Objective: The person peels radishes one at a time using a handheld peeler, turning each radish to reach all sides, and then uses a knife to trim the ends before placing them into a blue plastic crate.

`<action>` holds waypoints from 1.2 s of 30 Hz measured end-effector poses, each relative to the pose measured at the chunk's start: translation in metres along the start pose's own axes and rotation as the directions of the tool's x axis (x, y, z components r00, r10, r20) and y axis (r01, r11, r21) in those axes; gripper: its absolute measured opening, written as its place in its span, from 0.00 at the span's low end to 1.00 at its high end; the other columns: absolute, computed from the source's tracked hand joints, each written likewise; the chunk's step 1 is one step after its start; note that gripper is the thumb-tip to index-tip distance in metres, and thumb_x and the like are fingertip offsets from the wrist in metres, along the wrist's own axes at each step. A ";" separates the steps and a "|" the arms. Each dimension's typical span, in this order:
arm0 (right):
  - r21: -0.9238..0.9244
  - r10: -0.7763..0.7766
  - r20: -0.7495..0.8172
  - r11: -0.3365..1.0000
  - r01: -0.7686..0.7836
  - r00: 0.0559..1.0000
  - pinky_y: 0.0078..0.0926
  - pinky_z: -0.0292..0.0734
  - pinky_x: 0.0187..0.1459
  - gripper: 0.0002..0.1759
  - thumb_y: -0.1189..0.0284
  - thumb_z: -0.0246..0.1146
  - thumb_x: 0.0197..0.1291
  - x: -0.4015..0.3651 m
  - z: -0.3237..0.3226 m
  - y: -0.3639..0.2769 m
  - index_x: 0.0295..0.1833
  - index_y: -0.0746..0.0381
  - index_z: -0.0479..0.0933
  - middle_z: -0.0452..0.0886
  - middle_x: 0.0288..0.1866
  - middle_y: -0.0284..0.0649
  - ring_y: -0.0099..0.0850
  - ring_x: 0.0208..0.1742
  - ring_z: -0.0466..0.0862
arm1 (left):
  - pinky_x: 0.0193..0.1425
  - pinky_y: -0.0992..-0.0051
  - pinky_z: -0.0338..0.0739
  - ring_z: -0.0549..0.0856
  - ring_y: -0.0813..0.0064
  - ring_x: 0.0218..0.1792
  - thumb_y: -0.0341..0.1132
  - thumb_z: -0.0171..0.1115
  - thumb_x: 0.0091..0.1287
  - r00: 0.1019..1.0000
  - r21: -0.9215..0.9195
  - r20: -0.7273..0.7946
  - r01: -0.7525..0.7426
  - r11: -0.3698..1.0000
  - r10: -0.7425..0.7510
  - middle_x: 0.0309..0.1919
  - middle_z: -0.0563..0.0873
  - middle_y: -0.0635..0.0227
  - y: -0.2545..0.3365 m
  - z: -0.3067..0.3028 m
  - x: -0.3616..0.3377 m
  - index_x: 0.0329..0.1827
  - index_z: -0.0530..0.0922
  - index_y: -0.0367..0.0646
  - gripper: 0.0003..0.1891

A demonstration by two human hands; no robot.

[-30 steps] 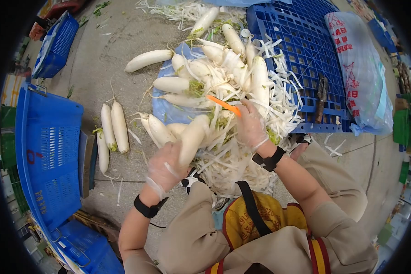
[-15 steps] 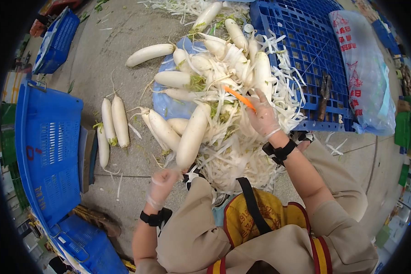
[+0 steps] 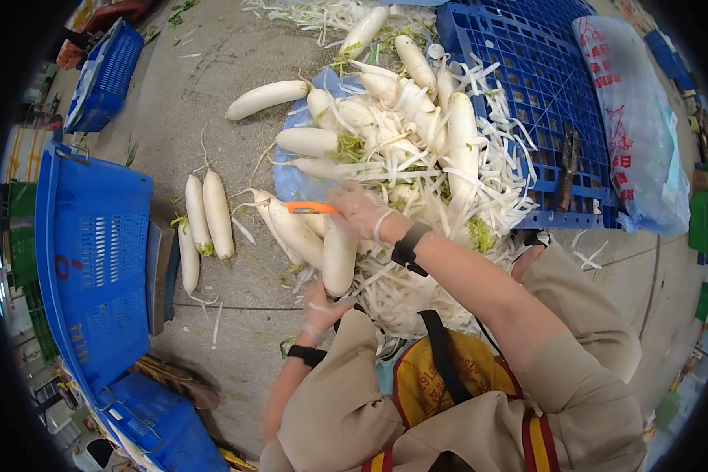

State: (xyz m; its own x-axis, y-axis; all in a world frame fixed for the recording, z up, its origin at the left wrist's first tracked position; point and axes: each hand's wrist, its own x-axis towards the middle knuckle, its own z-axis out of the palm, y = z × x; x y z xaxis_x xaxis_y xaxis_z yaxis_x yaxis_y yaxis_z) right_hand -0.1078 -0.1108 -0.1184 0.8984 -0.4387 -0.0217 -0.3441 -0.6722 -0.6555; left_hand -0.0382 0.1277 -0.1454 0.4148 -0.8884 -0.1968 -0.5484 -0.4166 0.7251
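My right hand [image 3: 358, 211], in a clear glove, is closed on an orange peeler [image 3: 311, 208] that points left. It is over the top of a thick white radish [image 3: 339, 256] standing nearly upright in view. My left hand [image 3: 321, 311], also gloved, is at the lower end of that radish, near my knee; its fingers are partly hidden. Just left of the thick radish lies another radish [image 3: 293, 234]. Long white peelings [image 3: 401, 291] are heaped beneath and to the right. More radishes, some with green tops, lie on a blue plastic sheet [image 3: 295, 182] beyond my hands.
A large blue crate [image 3: 94, 259] stands at the left, with three radishes [image 3: 219, 214] on the ground beside it. A blue pallet [image 3: 519, 86] at the upper right bears a dark-bladed knife [image 3: 568, 169] and a plastic bag [image 3: 633, 126] with red print.
My right hand has swung left with the orange peeler, from the peelings to the thick radish. My left hand has moved up and right to that radish's lower end. The view has shifted slightly.
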 end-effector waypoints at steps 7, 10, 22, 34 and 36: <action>0.353 0.266 0.168 0.883 -0.310 0.949 0.37 0.72 0.52 0.22 0.61 0.55 0.61 -0.007 0.010 0.050 0.57 0.61 0.73 0.78 0.51 0.54 0.42 0.51 0.78 | 0.46 0.68 0.78 0.85 0.62 0.41 0.40 0.74 0.48 0.948 -0.362 0.122 0.320 0.876 -0.296 0.40 0.85 0.53 -0.003 -0.031 0.008 0.47 0.78 0.36 0.25; 0.707 0.330 0.149 0.623 -0.334 0.932 0.27 0.74 0.46 0.18 0.67 0.56 0.65 -0.036 0.024 0.072 0.57 0.64 0.72 0.78 0.45 0.31 0.24 0.43 0.76 | 0.43 0.68 0.81 0.87 0.64 0.37 0.50 0.75 0.46 0.987 -0.152 0.062 0.154 0.976 -0.146 0.35 0.87 0.57 0.045 -0.096 0.019 0.45 0.81 0.40 0.28; 0.977 0.377 0.211 -0.120 -0.179 0.902 0.27 0.76 0.40 0.10 0.69 0.56 0.64 -0.095 0.002 0.040 0.48 0.61 0.72 0.79 0.40 0.35 0.26 0.38 0.79 | 0.51 0.67 0.70 0.82 0.61 0.38 0.35 0.68 0.49 0.859 0.307 0.061 -0.501 0.809 0.509 0.33 0.84 0.58 0.203 -0.159 0.044 0.50 0.78 0.40 0.22; 0.902 0.059 -0.008 -0.431 0.033 0.998 0.38 0.64 0.67 0.30 0.55 0.55 0.64 -0.094 -0.121 -0.121 0.67 0.59 0.64 0.69 0.66 0.39 0.36 0.67 0.69 | 0.68 0.52 0.56 0.72 0.56 0.57 0.44 0.68 0.51 0.478 0.680 -0.182 -0.570 0.461 0.859 0.53 0.72 0.54 0.381 -0.208 -0.026 0.66 0.64 0.39 0.40; 0.860 0.096 -0.050 -0.502 0.091 0.994 0.38 0.65 0.67 0.31 0.54 0.54 0.65 -0.094 -0.142 -0.139 0.68 0.60 0.63 0.68 0.68 0.40 0.36 0.68 0.69 | 0.70 0.49 0.53 0.69 0.53 0.61 0.48 0.68 0.51 0.389 0.669 -0.340 -0.541 0.510 0.857 0.59 0.68 0.49 0.392 -0.205 -0.034 0.70 0.60 0.38 0.45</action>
State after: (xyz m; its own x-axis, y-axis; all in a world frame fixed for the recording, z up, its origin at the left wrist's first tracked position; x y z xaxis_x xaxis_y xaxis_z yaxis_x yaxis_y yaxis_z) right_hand -0.1830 -0.0603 0.0820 0.8466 -0.5302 -0.0465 0.4898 0.8104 -0.3215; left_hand -0.1181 0.0340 0.2812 -0.0619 -0.6367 0.7687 -0.9897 0.1389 0.0353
